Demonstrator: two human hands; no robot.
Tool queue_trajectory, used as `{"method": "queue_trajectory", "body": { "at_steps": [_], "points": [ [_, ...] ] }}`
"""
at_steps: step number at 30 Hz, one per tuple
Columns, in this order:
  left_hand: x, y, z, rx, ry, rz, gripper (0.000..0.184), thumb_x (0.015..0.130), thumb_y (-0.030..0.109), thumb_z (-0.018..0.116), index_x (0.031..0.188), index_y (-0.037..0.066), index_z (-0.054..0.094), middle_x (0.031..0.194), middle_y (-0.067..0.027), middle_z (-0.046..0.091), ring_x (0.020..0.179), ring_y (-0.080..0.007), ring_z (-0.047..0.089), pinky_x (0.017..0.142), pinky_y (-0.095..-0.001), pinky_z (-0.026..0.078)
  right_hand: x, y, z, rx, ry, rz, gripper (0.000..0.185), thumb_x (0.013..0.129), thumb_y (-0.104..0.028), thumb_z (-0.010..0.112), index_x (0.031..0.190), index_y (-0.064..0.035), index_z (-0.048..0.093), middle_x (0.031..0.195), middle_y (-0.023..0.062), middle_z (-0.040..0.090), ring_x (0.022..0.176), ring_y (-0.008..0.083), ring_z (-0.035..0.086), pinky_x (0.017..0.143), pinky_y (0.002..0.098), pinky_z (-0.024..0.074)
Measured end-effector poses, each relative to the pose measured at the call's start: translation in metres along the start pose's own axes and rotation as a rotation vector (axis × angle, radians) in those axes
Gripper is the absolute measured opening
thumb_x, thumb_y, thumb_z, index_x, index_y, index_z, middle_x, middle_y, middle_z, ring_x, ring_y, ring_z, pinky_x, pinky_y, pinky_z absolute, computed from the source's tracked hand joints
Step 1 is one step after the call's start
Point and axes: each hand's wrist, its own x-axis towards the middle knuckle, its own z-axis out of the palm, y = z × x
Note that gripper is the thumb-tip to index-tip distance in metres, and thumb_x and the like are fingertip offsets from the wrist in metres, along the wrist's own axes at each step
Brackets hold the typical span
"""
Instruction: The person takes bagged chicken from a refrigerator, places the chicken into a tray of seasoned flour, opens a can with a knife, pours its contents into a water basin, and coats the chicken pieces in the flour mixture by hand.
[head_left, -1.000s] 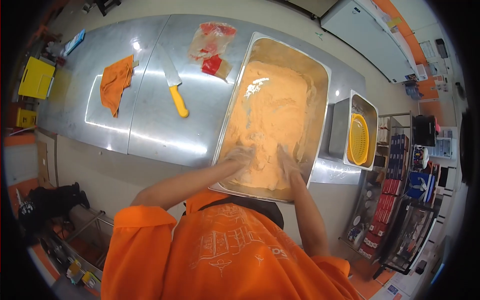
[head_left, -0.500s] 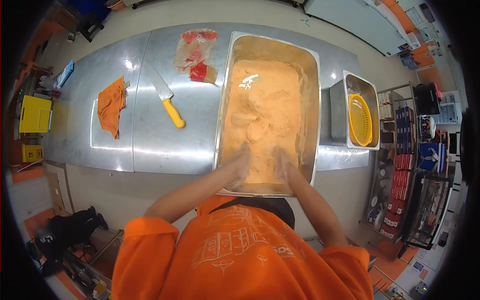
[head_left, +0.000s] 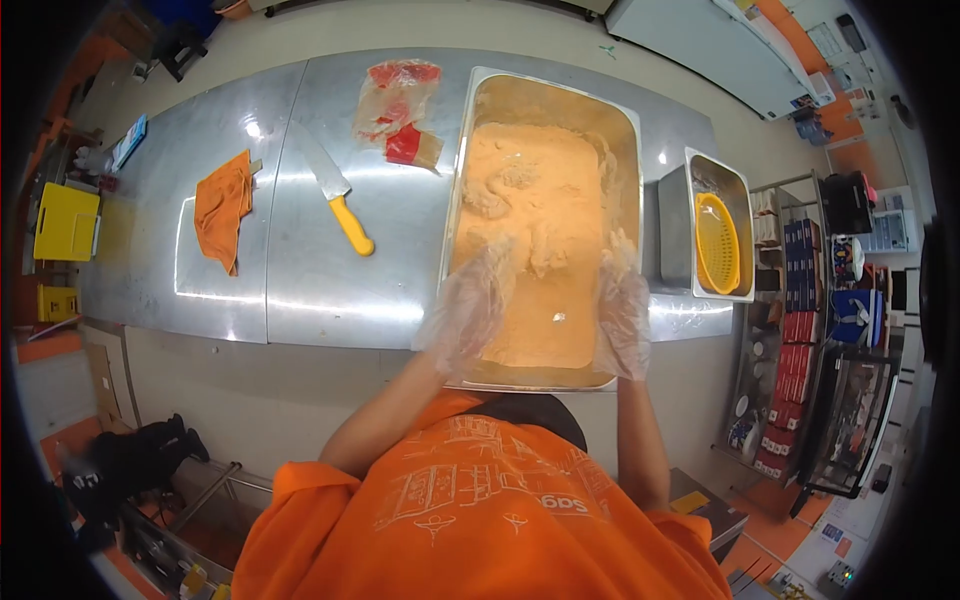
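A deep steel pan point(head_left: 622, 150) stands before me, with a bed of orange breading powder point(head_left: 540, 330) inside. Several powder-coated lumps point(head_left: 490, 195) lie partly buried toward its left and middle; what they are is hidden by the coating. Both my hands wear clear plastic gloves with powder on the fingers. My left hand point(head_left: 470, 305) is at the pan's left side, fingers stretched forward and apart over the powder. Along the right wall, my right hand point(head_left: 622, 310) is open too, fingers pointing away from me. Neither hand visibly holds anything.
Left of the pan lie a yellow-handled knife point(head_left: 350, 225), an orange cloth point(head_left: 223, 212) and a torn red-and-clear plastic bag point(head_left: 398, 105). A smaller steel container point(head_left: 676, 225) with a yellow basket point(head_left: 717, 245) stands at the right. Steel shelving point(head_left: 775, 300) is farther right.
My hands have moved apart from near the pan's front middle to its left and right sides. The powder at the front now lies smoother, and lumps have shifted farther back.
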Motion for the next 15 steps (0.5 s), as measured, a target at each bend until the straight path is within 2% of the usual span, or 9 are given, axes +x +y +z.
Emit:
{"method": "queue_trajectory", "body": {
  "at_steps": [1, 3, 5, 7, 9, 11, 12, 14, 15],
  "points": [
    [0.007, -0.006, 0.005, -0.005, 0.035, 0.051, 0.051, 0.106, 0.037, 0.038, 0.144, 0.004, 0.043, 0.136, -0.0096, 0.054, 0.122, -0.0148, 0.050, 0.111, -0.0292, 0.035, -0.012, 0.019, 0.020, 0.303, 0.026, 0.006, 0.039, 0.104, -0.028, 0.045, 0.132, -0.0012, 0.053, 0.132, 0.0233, 0.054, 0.123, 0.0307, 0.052, 0.101, 0.0366, 0.0428],
    [0.027, -0.032, 0.019, -0.005, 0.046, 0.110, 0.052, 0.107, 0.037, 0.036, 0.144, 0.002, 0.042, 0.137, -0.0095, 0.053, 0.121, -0.0159, 0.050, 0.112, -0.0290, 0.034, -0.024, 0.031, 0.050, 0.197, 0.012, -0.205, 0.047, 0.104, -0.032, 0.044, 0.141, -0.0037, 0.045, 0.145, 0.0186, 0.045, 0.134, 0.0266, 0.044, 0.108, 0.0354, 0.0384],
    [0.048, -0.067, 0.036, 0.073, -0.086, 0.234, 0.053, 0.107, 0.040, 0.035, 0.144, 0.001, 0.042, 0.137, -0.0072, 0.052, 0.121, -0.0177, 0.050, 0.111, -0.0290, 0.035, -0.023, 0.000, 0.054, -0.222, -0.012, -0.417, 0.053, 0.104, -0.037, 0.044, 0.146, -0.0051, 0.040, 0.152, 0.0157, 0.040, 0.139, 0.0255, 0.040, 0.110, 0.0358, 0.0368],
    [0.015, -0.054, 0.073, 0.218, -0.023, 0.211, 0.056, 0.107, 0.042, 0.036, 0.145, 0.001, 0.041, 0.140, -0.0067, 0.051, 0.124, -0.0183, 0.048, 0.111, -0.0294, 0.035, -0.019, -0.052, 0.033, 0.890, -0.056, 0.414, 0.063, 0.103, -0.050, 0.041, 0.148, -0.0055, 0.040, 0.156, 0.0157, 0.036, 0.143, 0.0278, 0.034, 0.112, 0.0380, 0.0335],
    [0.014, -0.059, 0.079, 0.360, 0.055, 0.208, 0.059, 0.106, 0.045, 0.037, 0.146, 0.001, 0.040, 0.142, -0.0062, 0.049, 0.127, -0.0189, 0.047, 0.112, -0.0298, 0.034, -0.007, -0.036, 0.036, 0.641, -0.180, 0.418, 0.067, 0.101, -0.054, 0.040, 0.146, -0.0048, 0.043, 0.149, 0.0161, 0.043, 0.139, 0.0266, 0.040, 0.111, 0.0370, 0.0348],
    [0.039, -0.077, 0.058, 0.099, -0.027, 0.291, 0.071, 0.104, 0.053, 0.037, 0.152, 0.001, 0.029, 0.153, -0.0114, 0.035, 0.141, -0.0198, 0.031, 0.116, -0.0314, 0.025, -0.006, -0.031, 0.034, 0.398, -0.295, 0.418, 0.071, 0.100, -0.059, 0.039, 0.144, -0.0042, 0.046, 0.142, 0.0165, 0.051, 0.134, 0.0253, 0.045, 0.109, 0.0360, 0.0361],
    [0.044, -0.080, 0.057, 0.015, -0.061, 0.329, 0.076, 0.103, 0.055, 0.037, 0.154, 0.001, 0.025, 0.157, -0.0132, 0.031, 0.146, -0.0202, 0.025, 0.118, -0.0319, 0.021, -0.009, -0.030, 0.030, 0.546, -0.252, 0.366, 0.071, 0.100, -0.060, 0.038, 0.140, -0.0025, 0.048, 0.137, 0.0177, 0.054, 0.130, 0.0263, 0.048, 0.108, 0.0360, 0.0367],
    [0.027, -0.085, 0.082, 0.313, 0.019, 0.290, 0.075, 0.102, 0.055, 0.039, 0.153, 0.001, 0.027, 0.156, -0.0132, 0.033, 0.146, -0.0214, 0.026, 0.118, -0.0332, 0.023, -0.016, -0.022, 0.021, 0.833, -0.181, 0.279, 0.072, 0.100, -0.061, 0.036, 0.133, 0.0009, 0.053, 0.126, 0.0200, 0.060, 0.121, 0.0282, 0.055, 0.104, 0.0359, 0.0381],
    [0.015, -0.083, 0.093, 0.303, 0.016, 0.365, 0.075, 0.102, 0.055, 0.039, 0.153, 0.001, 0.028, 0.155, -0.0136, 0.034, 0.144, -0.0224, 0.028, 0.117, -0.0346, 0.024, -0.003, -0.009, 0.026, 0.800, -0.301, 0.346, 0.067, 0.102, -0.056, 0.035, 0.133, 0.0014, 0.053, 0.133, 0.0202, 0.057, 0.126, 0.0305, 0.052, 0.105, 0.0372, 0.0368]
  ]
}}
